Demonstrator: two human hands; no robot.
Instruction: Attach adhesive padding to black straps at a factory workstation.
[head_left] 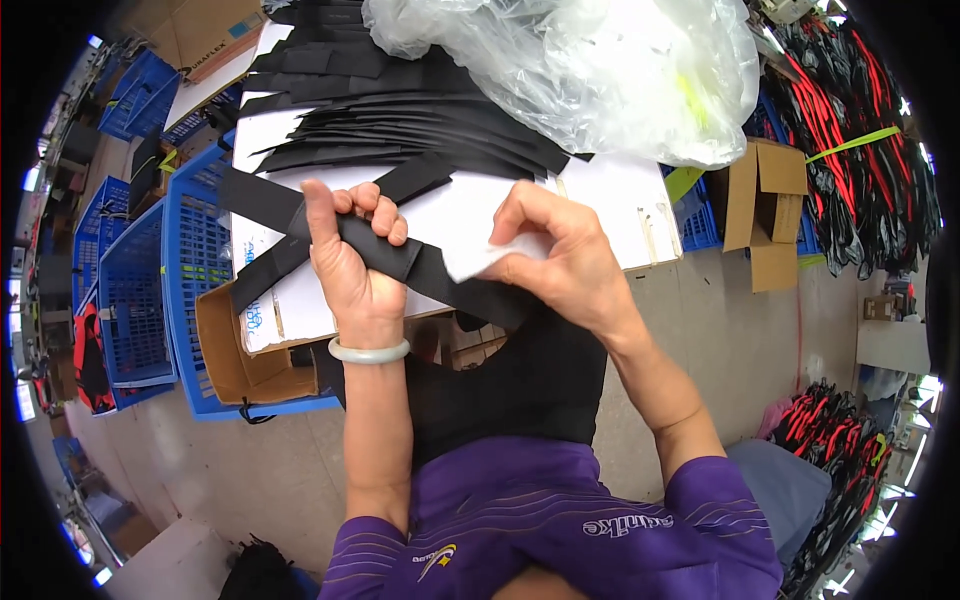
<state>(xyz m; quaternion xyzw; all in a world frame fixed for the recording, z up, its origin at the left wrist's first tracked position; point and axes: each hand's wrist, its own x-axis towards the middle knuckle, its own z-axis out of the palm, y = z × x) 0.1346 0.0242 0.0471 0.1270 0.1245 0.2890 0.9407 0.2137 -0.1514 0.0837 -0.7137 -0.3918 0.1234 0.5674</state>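
My left hand (pixel 355 270), a pale bangle on its wrist, has its fingers curled round a wide black fabric strap (pixel 428 270). The strap slants across the near part of the white tabletop (pixel 480 205), and another black band (pixel 268 275) crosses it beneath the hand. Between the thumb and fingers of my right hand (pixel 575 262) is a folded white cloth or paper (pixel 490 259), pinched just beside the strap. Further back lies a fanned pile of black strap pieces (pixel 400 130).
A clear plastic bag (pixel 600 80) covers the table's far right. Blue crates (pixel 190 330) and an open cardboard box (pixel 225 330) stand to the left. On the right are another cardboard box (pixel 770 195) and hanging black-and-red bundles (pixel 850 140).
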